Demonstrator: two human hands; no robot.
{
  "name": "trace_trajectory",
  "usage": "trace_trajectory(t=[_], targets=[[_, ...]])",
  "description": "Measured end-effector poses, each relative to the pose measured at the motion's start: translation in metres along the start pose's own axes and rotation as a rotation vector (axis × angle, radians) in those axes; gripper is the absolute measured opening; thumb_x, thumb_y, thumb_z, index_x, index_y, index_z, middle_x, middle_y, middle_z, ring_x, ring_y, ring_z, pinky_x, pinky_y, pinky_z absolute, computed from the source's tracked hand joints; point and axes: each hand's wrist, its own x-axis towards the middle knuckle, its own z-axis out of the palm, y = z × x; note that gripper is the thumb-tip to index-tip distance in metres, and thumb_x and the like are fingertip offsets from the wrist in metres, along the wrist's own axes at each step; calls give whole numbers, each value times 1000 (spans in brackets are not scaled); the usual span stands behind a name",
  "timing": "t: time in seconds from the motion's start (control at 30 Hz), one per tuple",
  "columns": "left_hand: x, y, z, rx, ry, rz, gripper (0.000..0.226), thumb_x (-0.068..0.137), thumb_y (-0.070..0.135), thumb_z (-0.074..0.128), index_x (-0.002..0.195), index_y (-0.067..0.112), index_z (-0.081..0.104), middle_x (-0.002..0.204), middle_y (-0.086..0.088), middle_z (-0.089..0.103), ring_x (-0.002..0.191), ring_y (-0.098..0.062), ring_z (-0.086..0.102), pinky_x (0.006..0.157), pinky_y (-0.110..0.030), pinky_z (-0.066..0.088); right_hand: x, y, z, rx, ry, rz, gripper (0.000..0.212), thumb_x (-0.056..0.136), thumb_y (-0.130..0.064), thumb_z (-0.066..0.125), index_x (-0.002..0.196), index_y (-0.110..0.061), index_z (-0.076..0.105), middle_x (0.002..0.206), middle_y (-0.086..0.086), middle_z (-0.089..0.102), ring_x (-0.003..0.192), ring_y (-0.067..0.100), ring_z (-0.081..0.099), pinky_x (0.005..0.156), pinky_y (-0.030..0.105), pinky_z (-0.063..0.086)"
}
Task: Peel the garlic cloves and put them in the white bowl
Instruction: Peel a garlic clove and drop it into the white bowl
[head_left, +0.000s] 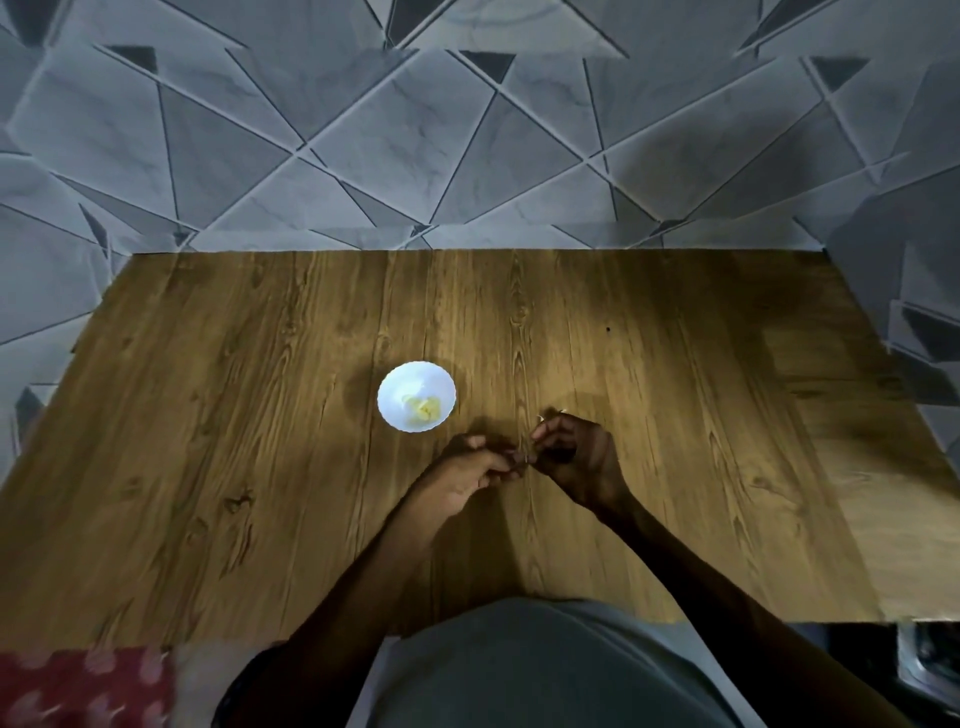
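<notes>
Fingers (496, 462) curled: left hand (460, 480), right hand (579, 457).

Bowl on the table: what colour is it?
The bowl is plain white, holding pale yellow cloves; seen in the head view.

White bowl (413, 378) upright on table (208, 415), peeled garlic cloves (423, 409) (pale yellow) clustered inside

A wood-grain bench (249, 467) stands against a grey wall (363, 130) patterned in angular shards; off its near left corner, a blurred red spotted cloth (78, 686), perhaps a cushion
</notes>
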Motion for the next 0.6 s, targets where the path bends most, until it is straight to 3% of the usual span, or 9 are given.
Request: trace_trajectory(t=[0.13,0.17,0.23,0.3,0.37,0.43,0.53,0.6], targets=[[-7,5,-5,-221,-64,-186,29,90,-13,53,73,0,72,67,-6,72,57,-9,68,60,-17,55,-2,-8,-4,-100,-10,-238,15,81,-4,75,89,-12,67,82,-7,70,76,5,69,68,23,58],[-10,5,-4,-262,-65,-211,29,90,-13,53,73,-1,73,67,-7,72,57,-9,68,59,-16,56,-2,-7,-5,-110,-15,-262,16,80,-2,75,88,-12,67,82,-7,70,76,5,69,68,23,58],[-14,2,-1,-215,-46,-120,20,88,-15,55,93,-4,70,72,-7,73,61,-9,69,60,-17,56,-4,-8,-2,-116,-18,-237,18,79,-1,77,85,-14,67,80,-7,70,75,6,69,67,27,59],[-15,-6,3,52,74,132,35,81,-14,64,113,0,60,77,-8,71,66,-11,69,61,-21,56,-6,-10,-2,5,-3,-8,17,76,0,78,82,-13,68,79,0,72,73,10,70,67,33,61],[-14,-11,5,351,159,439,48,77,-1,74,118,10,52,78,-10,70,71,-20,69,66,-31,57,-7,-18,-5,401,-33,340,12,77,4,73,82,-6,68,82,15,72,75,22,70,67,34,60],[-14,-13,6,513,150,660,49,79,8,74,119,16,47,75,-2,69,72,-19,68,69,-33,56,-1,-24,-9,710,-73,655,13,81,11,65,83,-1,66,83,17,68,77,23,68,66,29,58],[-14,-11,5,613,138,759,49,81,8,72,121,18,45,75,4,70,73,-11,68,71,-27,55,7,-23,-13,800,-131,883,17,83,14,61,83,-2,63,79,11,65,71,17,66,63,25,56],[-12,-12,3,554,151,660,50,79,7,75,118,17,45,79,-2,72,73,-15,70,71,-27,56,5,-21,-12,746,-133,780,14,83,13,61,86,0,64,82,14,67,76,21,68,67,28,57]])
